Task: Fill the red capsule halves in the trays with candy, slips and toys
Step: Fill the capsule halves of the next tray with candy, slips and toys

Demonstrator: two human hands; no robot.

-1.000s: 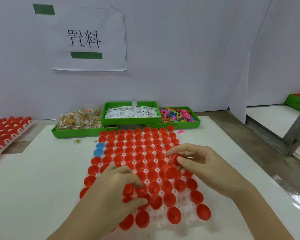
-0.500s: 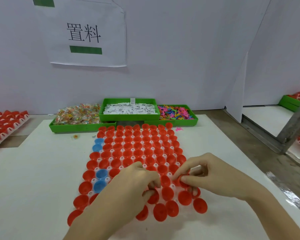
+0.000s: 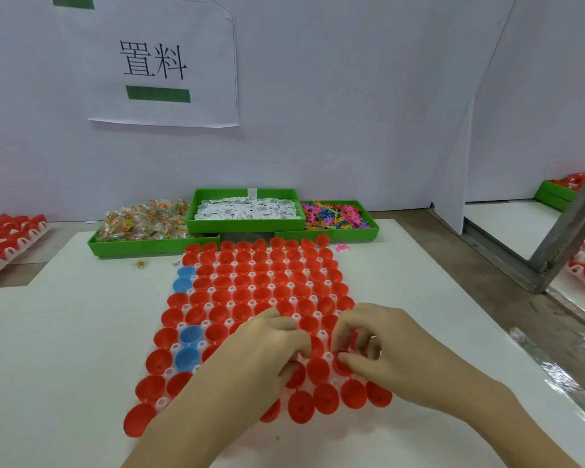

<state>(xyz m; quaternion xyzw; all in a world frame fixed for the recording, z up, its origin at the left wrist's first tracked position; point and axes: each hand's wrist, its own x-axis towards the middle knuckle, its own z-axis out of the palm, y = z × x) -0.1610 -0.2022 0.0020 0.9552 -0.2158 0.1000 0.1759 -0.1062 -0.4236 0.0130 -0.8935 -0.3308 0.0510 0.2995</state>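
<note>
Red capsule halves sitting open-side up in white tray on table; likely light, thin, stiff plastic, slippery, best pinched at rim. Right hand pinching one half near front rows. Left hand curling over neighbouring halves; grip hidden, cannot tell. Candy, slips, toys waiting in green bins behind tray.

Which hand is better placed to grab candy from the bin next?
Probably the left hand. The candy bin sits far left, on its side, while the right hand pinches a red capsule half over the tray.
</note>
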